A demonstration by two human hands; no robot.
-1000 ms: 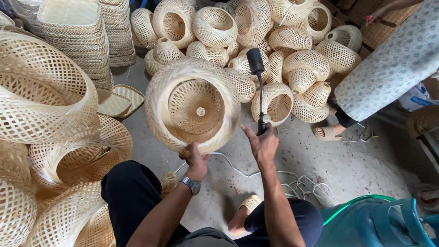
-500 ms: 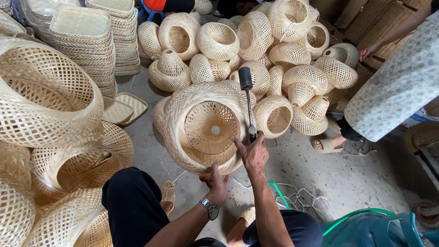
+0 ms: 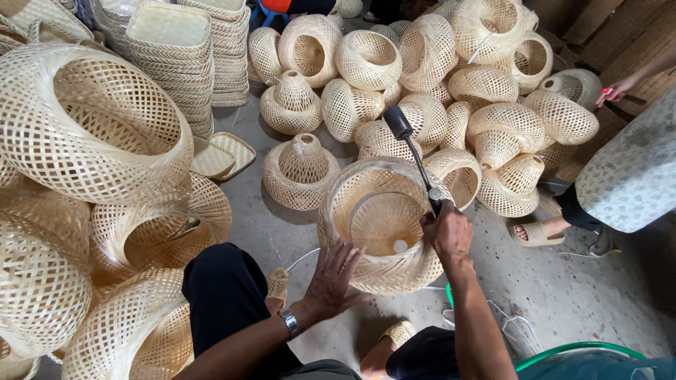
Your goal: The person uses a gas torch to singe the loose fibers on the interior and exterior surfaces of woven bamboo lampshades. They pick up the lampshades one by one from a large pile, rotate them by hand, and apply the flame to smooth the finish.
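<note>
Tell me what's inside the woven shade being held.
Inside the woven shade sits a smaller inner woven cone, with a small pale disc at its bottom. The left hand rests on the rim; the right hand holds a black tool there. The tool's tip is hidden.

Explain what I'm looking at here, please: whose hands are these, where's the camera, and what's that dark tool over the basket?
The camera sits on a person's head, looking down at their own two bare hands. The left hand rests spread on the side of a woven bamboo shade standing on the concrete floor. The right hand grips a dark hammer by its handle, head raised above the shade's rim. Many similar woven shades lie piled around. At the right edge stands another person.
</note>
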